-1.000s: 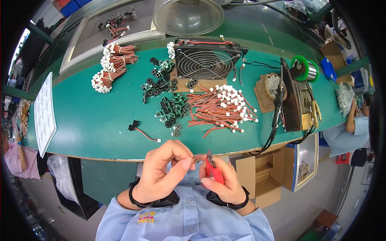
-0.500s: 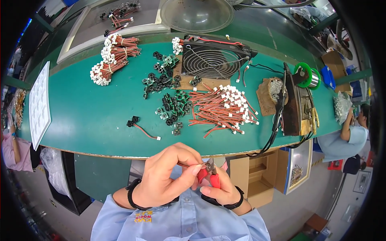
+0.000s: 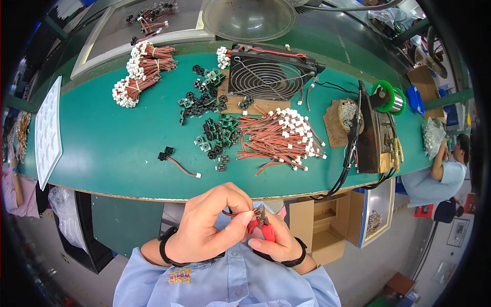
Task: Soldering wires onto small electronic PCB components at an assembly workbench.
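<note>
In front of my chest, just past the table's near edge, my left hand (image 3: 212, 225) is closed in a pinch on a thin red-and-black wire lead (image 3: 228, 214). My right hand (image 3: 282, 243) is wrapped round red-handled cutting pliers (image 3: 267, 232). The pliers' metal jaws are up against the wire end at my left fingertips; whether they bite it cannot be made out. On the table beyond lie a loose black switch-like part with a wire lead (image 3: 166, 153), a heap of wire leads with white connectors (image 3: 281, 135), and small green-and-black circuit boards (image 3: 220, 132).
A black fan (image 3: 268, 77) stands at the back, bundled wire leads (image 3: 138, 77) to its left. Rightward are a cup of small pellets (image 3: 348, 115), a solder spool (image 3: 394, 100) and black cables (image 3: 348, 169). A white tray (image 3: 48, 133) is far left. Other people sit at both sides.
The pliers have tilted leftward, their jaws closer to my left fingertips. Both hands otherwise hold nearly the same place. The whole view has shifted slightly.
</note>
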{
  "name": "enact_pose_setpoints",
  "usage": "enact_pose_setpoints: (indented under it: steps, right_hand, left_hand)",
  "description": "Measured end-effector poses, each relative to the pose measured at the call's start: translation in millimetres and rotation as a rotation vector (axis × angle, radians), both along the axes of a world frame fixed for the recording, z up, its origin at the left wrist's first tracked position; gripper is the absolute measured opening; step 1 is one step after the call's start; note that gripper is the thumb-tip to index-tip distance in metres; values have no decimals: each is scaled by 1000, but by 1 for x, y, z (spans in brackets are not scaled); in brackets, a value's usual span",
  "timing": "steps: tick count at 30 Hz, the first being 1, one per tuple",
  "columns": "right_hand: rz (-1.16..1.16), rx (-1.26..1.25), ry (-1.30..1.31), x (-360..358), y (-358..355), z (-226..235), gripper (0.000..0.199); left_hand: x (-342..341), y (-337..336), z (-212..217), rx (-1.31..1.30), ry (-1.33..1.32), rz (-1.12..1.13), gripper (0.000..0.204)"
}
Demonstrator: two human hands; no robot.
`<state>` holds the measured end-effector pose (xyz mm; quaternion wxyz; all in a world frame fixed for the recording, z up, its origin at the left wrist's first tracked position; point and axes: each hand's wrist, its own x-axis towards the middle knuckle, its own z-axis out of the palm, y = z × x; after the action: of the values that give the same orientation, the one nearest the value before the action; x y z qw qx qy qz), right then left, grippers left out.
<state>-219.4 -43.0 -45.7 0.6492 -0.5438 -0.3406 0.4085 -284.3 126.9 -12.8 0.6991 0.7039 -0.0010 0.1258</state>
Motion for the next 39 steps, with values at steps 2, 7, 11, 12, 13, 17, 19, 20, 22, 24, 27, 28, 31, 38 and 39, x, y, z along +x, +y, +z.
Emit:
enact_pose_setpoints:
  steps: [2, 7, 11, 12, 13, 17, 19, 20, 22, 24, 27, 28, 31, 38, 39]
  right_hand:
    - [-4, 3, -15, -1, 0, -1, 34]
    - [-2, -3, -67, 1, 0, 0, 35]
    - [1, -21, -91, 1, 0, 1, 36]
    - [-5, -22, -86, 1, 0, 1, 36]
    - [-11, -23, -80, 0, 0, 0, 36]
    - [-4, -39, -70, 0, 0, 0, 37]
    - [1, -47, -68, 1, 0, -1, 38]
    - [6, -48, -72, 1, 0, -1, 38]
    - [16, -50, -81, 1, 0, -1, 39]
    - [17, -53, -74, 1, 0, 0, 39]
    - [20, -56, -61, 1, 1, 0, 39]
    - [14, -54, -63, 0, 1, -1, 40]
    - [1, -51, -67, -1, 0, -1, 40]
    - [11, -79, -59, 1, -1, -1, 39]
    - [11, -78, -59, 0, -1, -1, 39]
  left_hand:
    - [0, -1, 0, 32, -13, 25, 4]
    - [2, -2, 0, 211, -90, 93, 7]
    - [3, -6, -3, 298, -140, 146, 9]
    - [3, -6, -3, 296, -139, 146, 9]
    - [3, -6, -4, 295, -138, 146, 9]
    - [3, -6, -5, 294, -137, 148, 10]
    - [3, -6, -5, 296, -143, 150, 10]
    - [3, -6, -6, 295, -143, 150, 10]
    - [3, -7, -6, 295, -149, 168, 10]
    - [2, -9, -7, 296, -151, 177, 11]
    - [2, -10, -9, 314, -172, 225, 11]
    - [3, -11, -9, 314, -172, 225, 11]
    - [3, -11, -7, 328, -175, 216, 12]
    - [4, -11, -10, 342, -191, 233, 12]
    - [4, -12, -9, 346, -193, 234, 12]
